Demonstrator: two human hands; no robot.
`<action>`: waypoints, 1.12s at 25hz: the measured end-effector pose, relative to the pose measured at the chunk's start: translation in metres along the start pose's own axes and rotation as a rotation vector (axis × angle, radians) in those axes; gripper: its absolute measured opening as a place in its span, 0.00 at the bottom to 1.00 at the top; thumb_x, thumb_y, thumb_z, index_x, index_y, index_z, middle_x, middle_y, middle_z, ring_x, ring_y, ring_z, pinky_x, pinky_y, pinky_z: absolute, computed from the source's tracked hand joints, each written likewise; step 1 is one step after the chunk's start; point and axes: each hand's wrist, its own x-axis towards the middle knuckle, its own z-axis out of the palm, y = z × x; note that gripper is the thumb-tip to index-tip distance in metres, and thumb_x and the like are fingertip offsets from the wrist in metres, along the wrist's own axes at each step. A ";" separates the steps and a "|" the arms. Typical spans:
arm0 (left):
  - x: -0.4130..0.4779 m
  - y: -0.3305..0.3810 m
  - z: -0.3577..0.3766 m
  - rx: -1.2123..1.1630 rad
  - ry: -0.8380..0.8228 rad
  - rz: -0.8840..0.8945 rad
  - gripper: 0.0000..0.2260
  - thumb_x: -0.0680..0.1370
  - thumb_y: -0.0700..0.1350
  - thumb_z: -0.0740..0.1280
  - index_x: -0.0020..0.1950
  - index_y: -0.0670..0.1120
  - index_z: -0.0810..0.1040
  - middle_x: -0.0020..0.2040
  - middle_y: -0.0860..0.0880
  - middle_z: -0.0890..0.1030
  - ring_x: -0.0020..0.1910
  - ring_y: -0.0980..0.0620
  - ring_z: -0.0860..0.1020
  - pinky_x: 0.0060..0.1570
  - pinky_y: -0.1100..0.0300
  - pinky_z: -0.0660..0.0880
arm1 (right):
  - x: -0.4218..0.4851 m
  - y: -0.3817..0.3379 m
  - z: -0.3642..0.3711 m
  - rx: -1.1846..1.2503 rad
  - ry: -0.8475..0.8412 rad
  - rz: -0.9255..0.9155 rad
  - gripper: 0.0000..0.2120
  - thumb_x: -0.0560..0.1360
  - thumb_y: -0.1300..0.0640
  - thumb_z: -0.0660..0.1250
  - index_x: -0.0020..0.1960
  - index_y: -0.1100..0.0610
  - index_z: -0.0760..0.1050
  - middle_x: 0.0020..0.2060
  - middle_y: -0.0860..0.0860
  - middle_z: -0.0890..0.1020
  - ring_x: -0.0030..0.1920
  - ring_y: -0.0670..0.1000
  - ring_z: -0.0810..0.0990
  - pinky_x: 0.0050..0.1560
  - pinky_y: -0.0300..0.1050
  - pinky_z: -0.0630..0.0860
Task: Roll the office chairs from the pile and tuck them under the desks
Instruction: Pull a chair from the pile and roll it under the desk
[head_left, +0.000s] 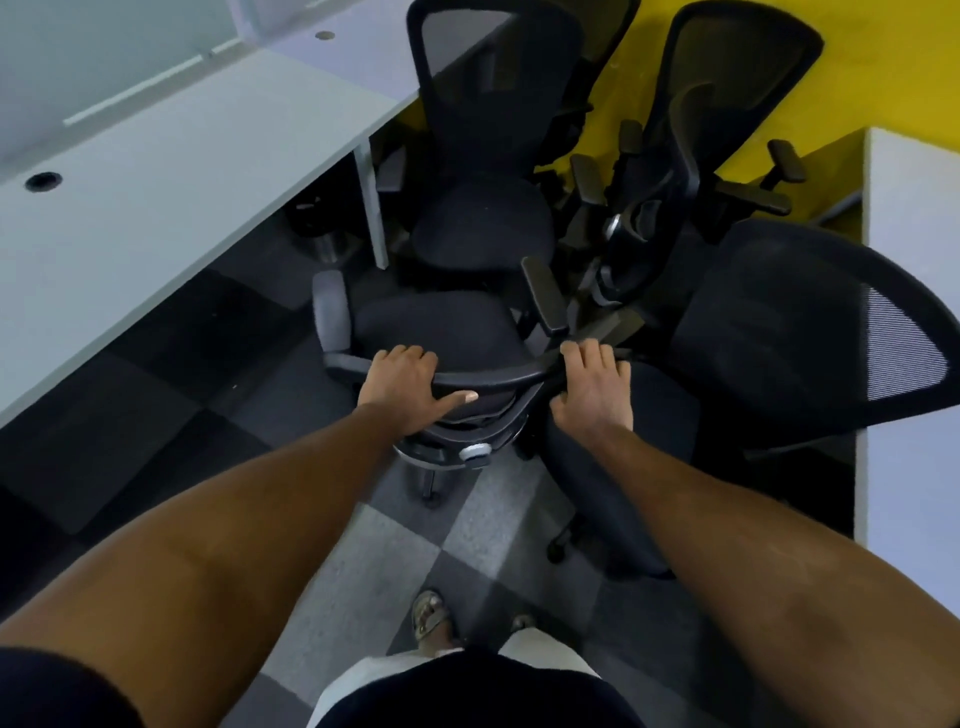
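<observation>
Bare forearms reach up from the lower frame. The left hand (410, 387) and right hand (592, 384) each curl their fingers over the backrest top of the nearest office chair (441, 327) at centre. More chairs (483, 223) crowd behind it, beside the white desk (156, 197) at upper left.

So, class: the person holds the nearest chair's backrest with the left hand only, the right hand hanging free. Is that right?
Not quite. The head view shows the right hand gripping the backrest too, beside the left hand.
</observation>
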 end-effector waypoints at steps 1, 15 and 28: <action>-0.006 -0.006 0.000 0.005 0.003 -0.008 0.39 0.75 0.81 0.50 0.54 0.47 0.78 0.53 0.47 0.80 0.55 0.45 0.78 0.58 0.49 0.72 | 0.001 -0.005 0.001 -0.042 0.011 -0.035 0.34 0.66 0.53 0.74 0.69 0.55 0.67 0.60 0.54 0.72 0.60 0.58 0.71 0.59 0.58 0.71; -0.085 0.024 0.005 -0.030 -0.006 -0.168 0.37 0.74 0.82 0.47 0.51 0.50 0.74 0.48 0.51 0.74 0.51 0.49 0.73 0.60 0.50 0.72 | 0.004 -0.019 0.007 -0.054 -0.096 -0.486 0.25 0.62 0.57 0.79 0.53 0.51 0.69 0.46 0.50 0.75 0.50 0.56 0.73 0.52 0.54 0.73; -0.256 0.025 0.017 -0.041 0.102 -0.513 0.34 0.75 0.81 0.51 0.48 0.51 0.71 0.44 0.52 0.71 0.44 0.50 0.68 0.54 0.51 0.72 | -0.050 -0.107 0.014 0.132 0.003 -1.013 0.21 0.61 0.55 0.76 0.47 0.53 0.68 0.39 0.51 0.73 0.39 0.57 0.70 0.38 0.51 0.68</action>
